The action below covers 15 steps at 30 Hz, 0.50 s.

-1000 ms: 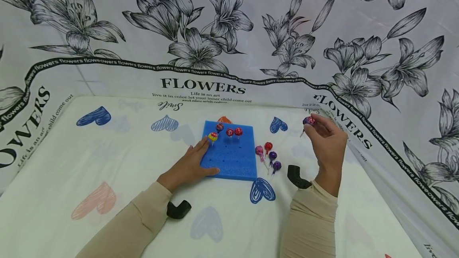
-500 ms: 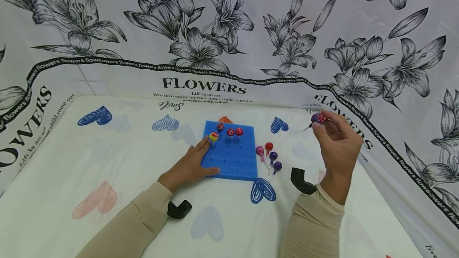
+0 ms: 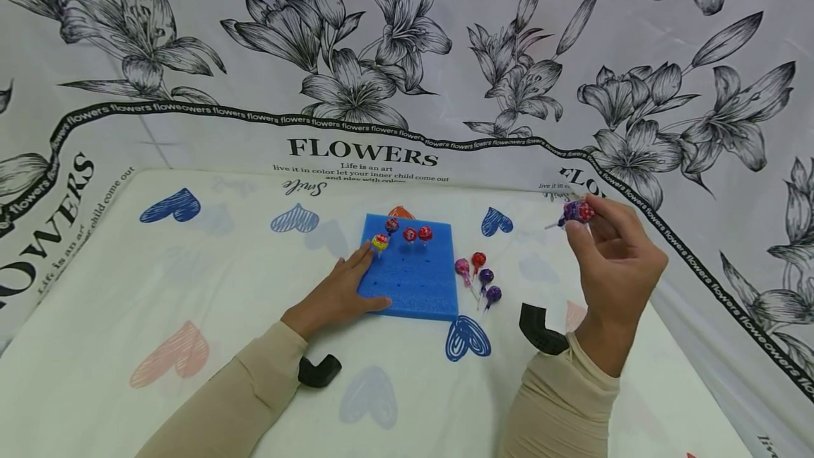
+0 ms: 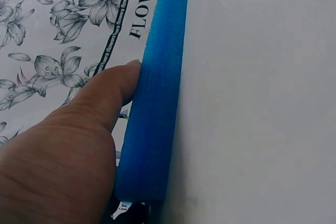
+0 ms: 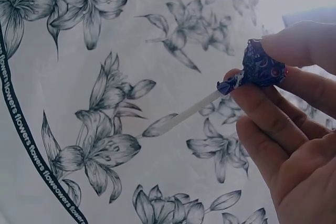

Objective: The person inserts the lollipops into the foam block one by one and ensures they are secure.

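Observation:
Between the thumb and fingers of my right hand (image 3: pixel 613 249) I pinch a lollipop (image 5: pixel 262 66) by its purple-and-red wrapped head, above the table's right side. Its white stick points left in the head view and down to the left in the right wrist view. My left hand (image 3: pixel 340 288) rests at the left edge of a blue foam block (image 3: pixel 413 281), fingers extended, thumb along the front edge. Several lollipops stand in the block's far part: a yellow one (image 3: pixel 379 242) by my left fingertips, a dark one (image 3: pixel 391 225) and two red ones (image 3: pixel 425 233).
Right of the block lie loose lollipops: a pink one (image 3: pixel 462 267), a red one (image 3: pixel 478 259) and two purple ones (image 3: pixel 492 294). A white cloth with printed hearts covers the table (image 3: pixel 242 288). Flower-printed fabric (image 3: pixel 356 41) hangs behind. A black bracket (image 3: pixel 542 329) sits by the right wrist.
My right hand has moved to the right and toward me with the lollipop, whose stick has swung from pointing down to pointing left. The left hand stays on the block.

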Each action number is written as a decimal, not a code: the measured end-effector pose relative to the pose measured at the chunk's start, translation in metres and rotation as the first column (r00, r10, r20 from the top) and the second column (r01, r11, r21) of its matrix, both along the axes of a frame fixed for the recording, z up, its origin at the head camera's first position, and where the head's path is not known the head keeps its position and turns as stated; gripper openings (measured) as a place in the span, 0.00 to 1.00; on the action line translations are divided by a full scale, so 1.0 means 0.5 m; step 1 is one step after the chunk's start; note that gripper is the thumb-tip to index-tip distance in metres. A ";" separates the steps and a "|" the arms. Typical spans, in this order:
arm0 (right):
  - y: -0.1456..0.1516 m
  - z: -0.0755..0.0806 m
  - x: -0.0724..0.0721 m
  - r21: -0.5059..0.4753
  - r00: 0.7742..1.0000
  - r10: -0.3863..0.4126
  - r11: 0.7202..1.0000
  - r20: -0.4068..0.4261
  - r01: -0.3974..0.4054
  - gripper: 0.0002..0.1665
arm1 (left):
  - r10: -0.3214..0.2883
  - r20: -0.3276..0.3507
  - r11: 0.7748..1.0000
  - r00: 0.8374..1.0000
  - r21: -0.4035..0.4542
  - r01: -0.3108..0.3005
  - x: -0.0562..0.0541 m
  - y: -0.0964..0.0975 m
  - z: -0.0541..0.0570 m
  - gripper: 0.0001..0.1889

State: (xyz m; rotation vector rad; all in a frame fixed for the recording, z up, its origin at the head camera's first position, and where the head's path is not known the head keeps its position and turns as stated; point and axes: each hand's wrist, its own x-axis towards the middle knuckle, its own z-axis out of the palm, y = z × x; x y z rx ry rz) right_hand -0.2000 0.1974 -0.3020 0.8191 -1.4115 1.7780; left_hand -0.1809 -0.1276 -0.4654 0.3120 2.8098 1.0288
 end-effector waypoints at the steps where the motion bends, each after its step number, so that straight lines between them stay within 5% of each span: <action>1: -0.004 0.003 0.003 -0.011 1.000 0.006 1.000 -0.008 -0.006 0.18 | 0.000 -0.002 1.000 1.000 -0.001 0.000 0.000 0.000 0.000 0.55; 15: -0.055 0.024 0.029 -0.030 0.994 0.059 0.998 -0.092 -0.062 0.20 | 0.013 0.019 1.000 1.000 -0.004 -0.012 0.004 0.003 0.007 0.54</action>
